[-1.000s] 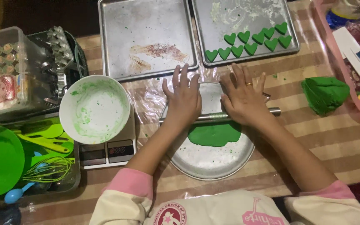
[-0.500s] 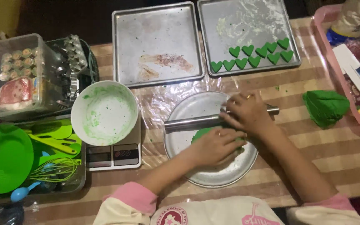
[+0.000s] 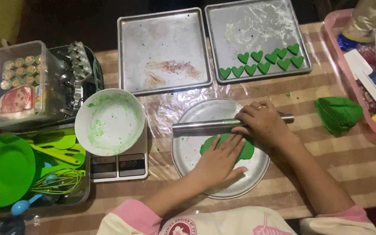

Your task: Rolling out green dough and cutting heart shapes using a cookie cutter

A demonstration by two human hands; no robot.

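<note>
A flat sheet of green dough point(image 3: 245, 150) lies on a round metal plate point(image 3: 188, 148) in front of me. My left hand point(image 3: 220, 163) rests flat on the dough with its fingers spread. My right hand point(image 3: 262, 122) is closed over the right part of a metal rolling pin point(image 3: 205, 125), which lies across the far side of the plate. A lump of green dough point(image 3: 338, 114) sits on the table to the right.
Two metal baking trays stand at the back: one bare point(image 3: 164, 50), one point(image 3: 257, 26) holding several green dough hearts point(image 3: 262, 63). A white bowl point(image 3: 109, 122) sits on a kitchen scale point(image 3: 118, 165). Green utensils and a green plate point(image 3: 5, 167) fill the left; a pink tray point(image 3: 362, 74) lies right.
Both hands were on the rolling pin, pressing it over the dough. My left hand has come off the pin and now lies on the dough; the right hand stays on the pin, farther back.
</note>
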